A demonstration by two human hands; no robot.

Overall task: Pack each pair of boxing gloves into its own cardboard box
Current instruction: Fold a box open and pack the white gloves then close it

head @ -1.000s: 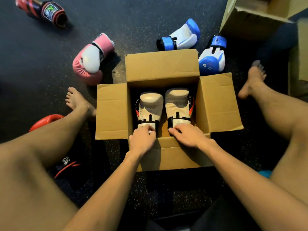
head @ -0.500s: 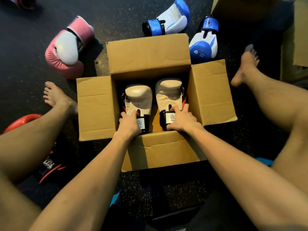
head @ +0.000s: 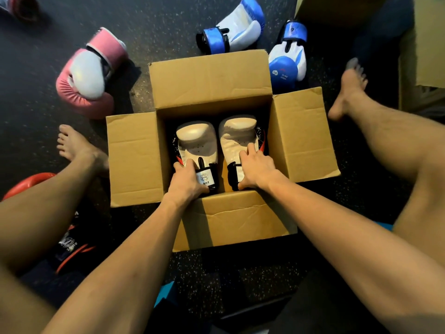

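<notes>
At the far left a red object (head: 29, 183) showed past the person's left leg, too hidden to name, and a black glove (head: 72, 249) with orange trim lay half under that leg. A lone pink glove (head: 89, 75) lay on the dark floor just beyond the open cardboard box (head: 134, 160), whose four flaps were spread outward.

Inside the box the pair lay side by side, padded ends pointing away from the person. The left hand (head: 186, 182) had its fingers wrapped round the cuff of the left white glove (head: 196, 141). The right hand (head: 256, 168) grasped the right white glove (head: 237, 133) at the wrist, thumb on the cuff and fingers spread over the palm.

Behind the box lay the far blue glove (head: 236, 27), and the near blue glove (head: 287, 61) sat just beside the rear right corner. A second cardboard box (head: 428, 44) stood at the far right.

This pair looked seated, so the likely trouble lay in letting go: a hand lifting away while gripping a cuff could drag its glove up and block the flaps. Shifting the box might knock the near blue glove. The pink glove's mate was out of sight and the black glove was half buried, so a pair could easily be split or missed
</notes>
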